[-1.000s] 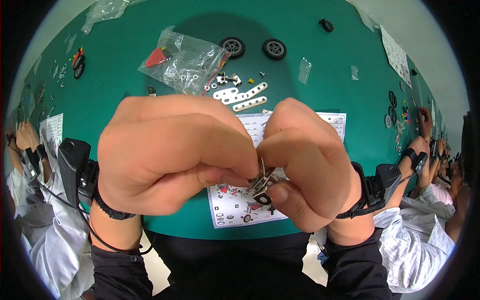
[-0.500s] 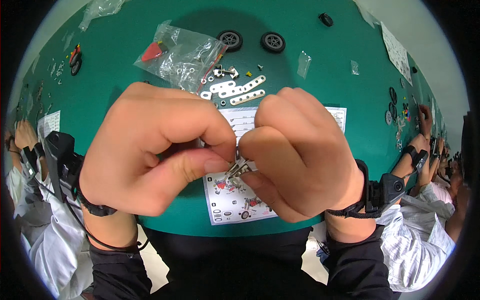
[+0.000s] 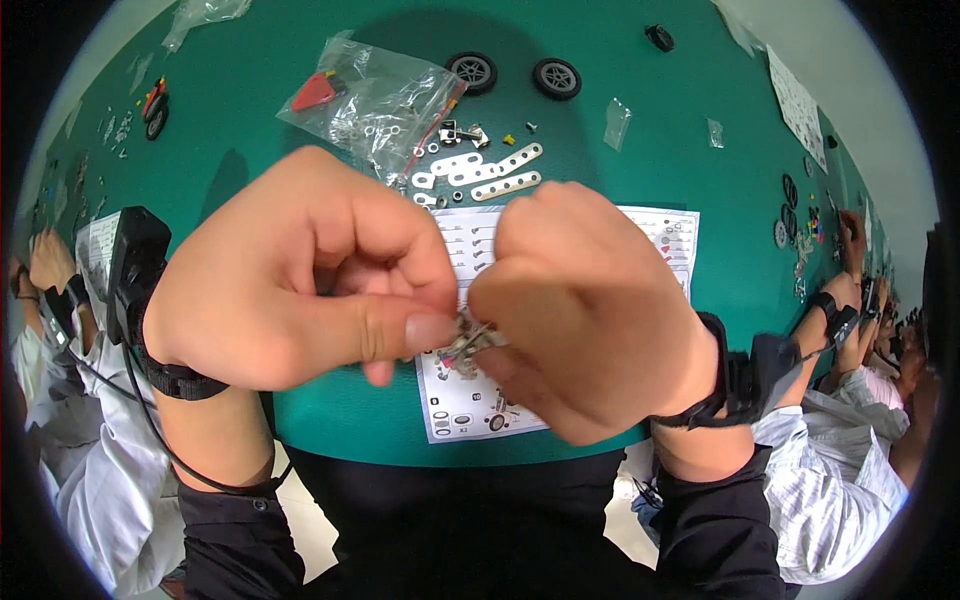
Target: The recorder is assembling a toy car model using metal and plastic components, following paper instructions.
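Between my two hands is a small silvery metal part (image 3: 468,345), partly covered by fingertips and slightly blurred. My left hand (image 3: 310,275) pinches it from the left between thumb and forefinger. From the right, my right hand (image 3: 590,315) is closed on the same piece, its fingers curled inward so that their tips are mostly hidden. Under the hands lies a printed instruction sheet (image 3: 680,240) with small pictures of parts and a model. Beyond it are several perforated metal strips (image 3: 506,186), with nuts and a small bracket assembly (image 3: 462,133) nearby.
A clear plastic bag (image 3: 375,95) holding a red piece lies farther back, beside two black wheels, one (image 3: 472,73) left of the other (image 3: 556,79). A small clear packet (image 3: 617,122) sits to the right. Other people work along both sides, a hand (image 3: 52,262) showing at left.
My left hand has shifted slightly left and up, its fingers more loosely curled. The right hand has rolled inward a little. The metal part stays between them.
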Motion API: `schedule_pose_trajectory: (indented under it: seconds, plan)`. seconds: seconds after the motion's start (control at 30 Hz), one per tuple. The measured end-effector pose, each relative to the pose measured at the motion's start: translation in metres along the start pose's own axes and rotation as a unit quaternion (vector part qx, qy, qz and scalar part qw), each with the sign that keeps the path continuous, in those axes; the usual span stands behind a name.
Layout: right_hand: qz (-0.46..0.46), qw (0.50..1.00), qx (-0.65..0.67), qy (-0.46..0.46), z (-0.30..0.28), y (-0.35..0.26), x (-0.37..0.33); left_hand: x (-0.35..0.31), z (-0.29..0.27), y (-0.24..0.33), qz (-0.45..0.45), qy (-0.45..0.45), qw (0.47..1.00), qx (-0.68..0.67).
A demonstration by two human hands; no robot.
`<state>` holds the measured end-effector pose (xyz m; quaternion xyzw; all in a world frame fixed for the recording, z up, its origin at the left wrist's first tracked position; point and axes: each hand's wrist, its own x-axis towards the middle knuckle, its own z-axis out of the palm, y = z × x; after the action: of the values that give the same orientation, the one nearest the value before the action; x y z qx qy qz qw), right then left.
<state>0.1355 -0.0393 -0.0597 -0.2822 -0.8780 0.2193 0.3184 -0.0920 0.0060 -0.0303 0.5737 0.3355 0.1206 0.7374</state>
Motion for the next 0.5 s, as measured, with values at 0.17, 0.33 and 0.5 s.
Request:
schedule_pose_trajectory:
  seconds: [0.17,0.33,0.5]
  plan:
    - [0.044,0.985,0.166,0.022,-0.009,0.01,-0.005,0.011,0.013,-0.012,0.252,0.087,0.963,0.026]
    - [0.153,0.93,0.328,0.059,0.0,0.003,-0.008,0.022,0.014,-0.01,0.418,0.146,0.871,0.214]
    - [0.266,0.852,0.451,0.023,-0.011,-0.007,-0.005,0.019,0.018,-0.009,0.454,0.191,0.815,0.304]
